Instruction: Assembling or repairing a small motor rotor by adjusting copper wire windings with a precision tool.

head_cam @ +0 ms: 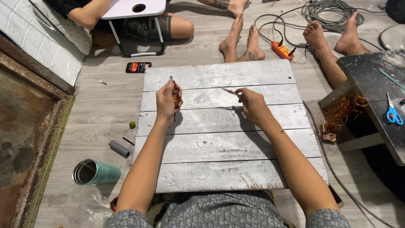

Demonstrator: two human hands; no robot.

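Grey plank floor: teal tumbler (95,172) on its side at 8 o'clock, left hand (168,101) clenched on small copper-wound part (175,98) over whitewashed slat board (219,162), right hand (252,104) pinching thin stick (229,90), blue scissors (394,114) on dark table (375,76) at 3 o'clock.

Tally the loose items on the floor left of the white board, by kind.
Phone: 1
Teal tumbler lying on its side: 1
Grey tube: 1
Small green ball: 1
Small stick: 1
Clear plastic bag: 1
Total: 6
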